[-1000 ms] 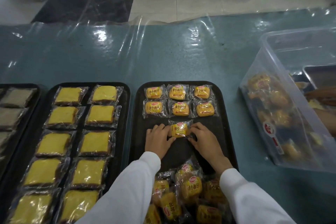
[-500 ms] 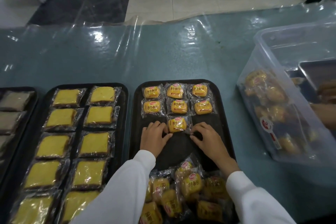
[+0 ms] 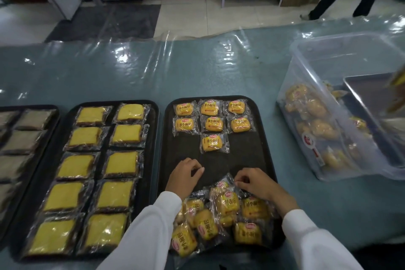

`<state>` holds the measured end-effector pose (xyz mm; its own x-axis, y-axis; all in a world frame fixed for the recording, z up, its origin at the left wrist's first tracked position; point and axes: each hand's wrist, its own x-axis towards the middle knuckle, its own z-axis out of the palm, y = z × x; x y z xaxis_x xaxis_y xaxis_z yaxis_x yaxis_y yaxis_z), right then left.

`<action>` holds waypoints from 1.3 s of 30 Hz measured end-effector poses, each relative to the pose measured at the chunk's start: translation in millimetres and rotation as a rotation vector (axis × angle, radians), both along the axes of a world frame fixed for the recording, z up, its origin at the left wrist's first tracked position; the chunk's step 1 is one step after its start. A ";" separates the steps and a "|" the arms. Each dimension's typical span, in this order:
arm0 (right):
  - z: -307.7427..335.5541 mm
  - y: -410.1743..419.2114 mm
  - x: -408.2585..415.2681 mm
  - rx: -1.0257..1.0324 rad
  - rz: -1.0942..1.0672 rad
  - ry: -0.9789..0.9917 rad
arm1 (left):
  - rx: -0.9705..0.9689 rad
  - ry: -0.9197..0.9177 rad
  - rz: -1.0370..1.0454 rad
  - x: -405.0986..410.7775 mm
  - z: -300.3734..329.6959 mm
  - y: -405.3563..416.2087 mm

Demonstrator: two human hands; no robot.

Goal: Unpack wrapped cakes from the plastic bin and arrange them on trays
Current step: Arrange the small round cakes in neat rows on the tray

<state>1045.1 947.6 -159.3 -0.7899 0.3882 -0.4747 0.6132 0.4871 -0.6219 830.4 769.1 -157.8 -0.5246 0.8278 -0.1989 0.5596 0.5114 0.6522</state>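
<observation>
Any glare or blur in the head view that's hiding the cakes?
Head view: glare streaks the clear table cover behind the trays; the far-left tray and clear bin edges smear with motion blur; the placed cakes on the middle tray read sharp.

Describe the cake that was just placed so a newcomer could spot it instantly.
Find the black tray in the middle of the table, just left of the clear plastic bin. Two full rows of three small wrapped cakes fill its far end. The placed cake sits alone below the middle column, starting the third row with bare tray either side.
</observation>
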 end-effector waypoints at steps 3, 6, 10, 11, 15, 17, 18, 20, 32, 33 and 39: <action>1.0 -0.4 -0.2 0.009 0.036 0.001 | 0.005 -0.007 0.007 4.1 1.9 -2.6; -0.1 1.8 1.2 0.049 0.096 -0.035 | 0.018 -0.014 0.004 4.1 3.3 -2.1; -0.8 4.0 0.7 0.078 0.116 -0.047 | 0.032 -0.004 -0.007 4.4 4.9 2.9; -1.2 6.2 0.6 0.066 0.100 -0.036 | 0.032 -0.001 -0.012 4.1 5.2 4.6; -0.6 19.7 2.1 -0.008 0.009 0.006 | 0.026 0.009 -0.039 2.1 5.5 14.6; 0.7 26.7 2.2 -0.006 -0.030 0.018 | 0.025 0.005 -0.051 3.1 6.7 20.3; 1.7 30.1 2.1 0.007 -0.047 0.020 | 0.024 0.004 -0.062 4.0 7.5 23.6; 3.0 38.0 2.1 0.037 -0.083 0.015 | 0.014 0.000 -0.082 6.5 8.5 30.0; -0.5 64.5 20.2 0.328 -0.312 -0.069 | -0.106 -0.047 -0.273 33.4 4.0 64.0; -1.4 62.3 22.9 0.351 -0.337 -0.047 | -0.115 -0.043 -0.292 36.9 3.4 65.9; -6.0 39.3 33.4 0.439 -0.274 0.122 | -0.073 0.095 -0.328 54.1 -1.2 75.4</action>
<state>1078.4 986.9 -165.3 -0.6709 0.7297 -0.1321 0.6906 0.5499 -0.4698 884.5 844.6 -159.0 -0.2520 0.9408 -0.2268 0.7586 0.3376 0.5573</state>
